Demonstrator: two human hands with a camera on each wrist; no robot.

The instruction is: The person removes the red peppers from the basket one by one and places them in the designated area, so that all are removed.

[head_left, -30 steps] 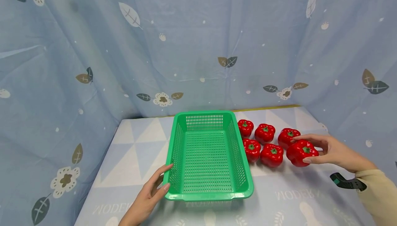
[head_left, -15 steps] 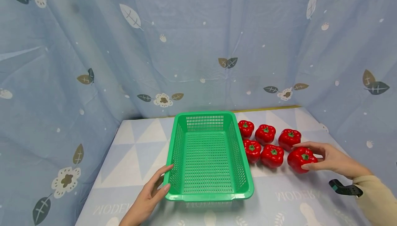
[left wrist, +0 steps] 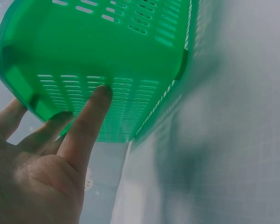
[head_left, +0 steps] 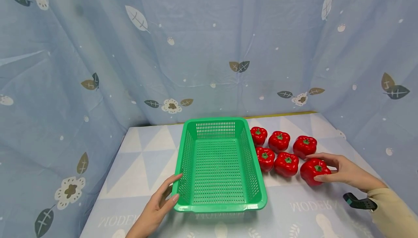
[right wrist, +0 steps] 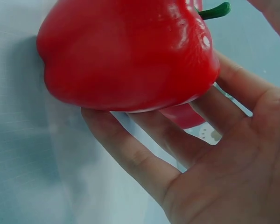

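Observation:
A green plastic basket (head_left: 218, 206) with slotted walls stands on the table. My left hand (head_left: 153, 205) holds its near left corner, thumb and a finger at the rim; in the left wrist view other fingers (left wrist: 86, 126) lie against the outside wall. At the right, my right hand (head_left: 343, 171) grips a red bell pepper (head_left: 308, 172) with a green stem. In the right wrist view this bell pepper (right wrist: 130, 51) sits between the fingers, low over the table; whether it touches cannot be told.
Several other red bell peppers (head_left: 286, 164) stand in two rows between the basket and my right hand. The table (head_left: 143, 165) has a triangle-patterned cloth. Blue curtains (head_left: 196, 49) close in the back and sides.
My right hand has moved downward and slightly left with the bell pepper, toward the near row's right end. The left hand and basket have stayed in place.

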